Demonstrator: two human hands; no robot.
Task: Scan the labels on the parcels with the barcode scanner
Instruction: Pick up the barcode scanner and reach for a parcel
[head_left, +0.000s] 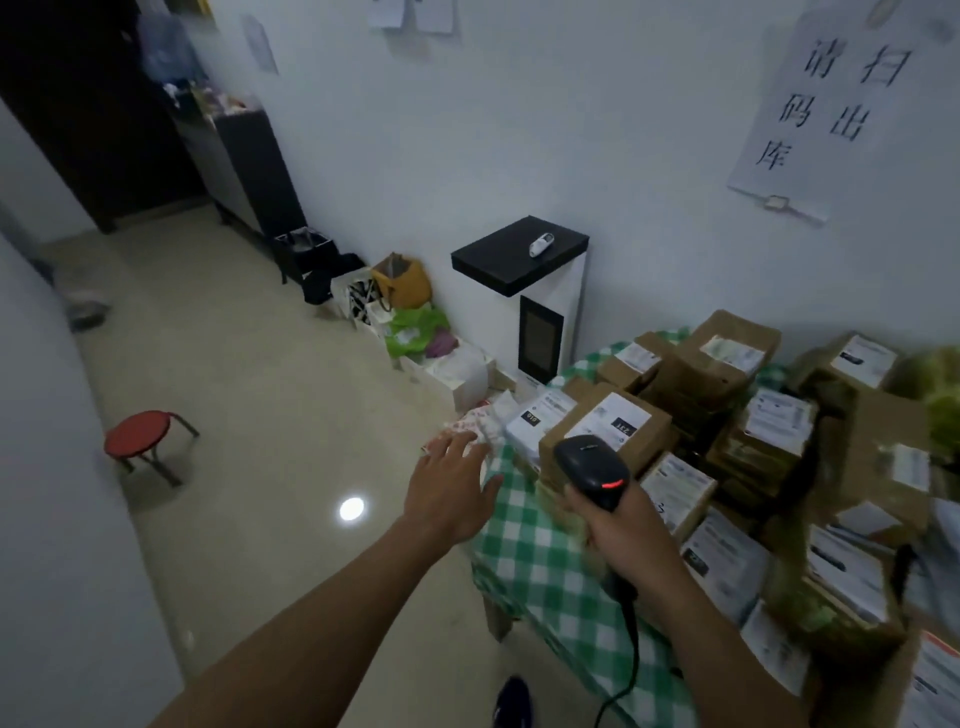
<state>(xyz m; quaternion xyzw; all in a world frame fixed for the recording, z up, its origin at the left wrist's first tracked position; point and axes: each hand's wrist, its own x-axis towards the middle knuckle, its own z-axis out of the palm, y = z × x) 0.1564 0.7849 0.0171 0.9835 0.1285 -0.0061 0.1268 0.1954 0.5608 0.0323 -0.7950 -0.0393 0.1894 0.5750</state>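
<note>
My right hand grips the handle of a black barcode scanner, whose red light glows on its back. The scanner's head points at a brown cardboard parcel with a white label at the table's near left corner. My left hand reaches out with straight, spread fingers over the table's left edge, its fingertips by a white and red packet. Several more labelled brown parcels are stacked across the table. A black cable hangs from the scanner.
The table wears a green checked cloth. A white cabinet with a black top stands against the wall behind it. Bags and boxes line the wall on the floor. A red stool stands at the left.
</note>
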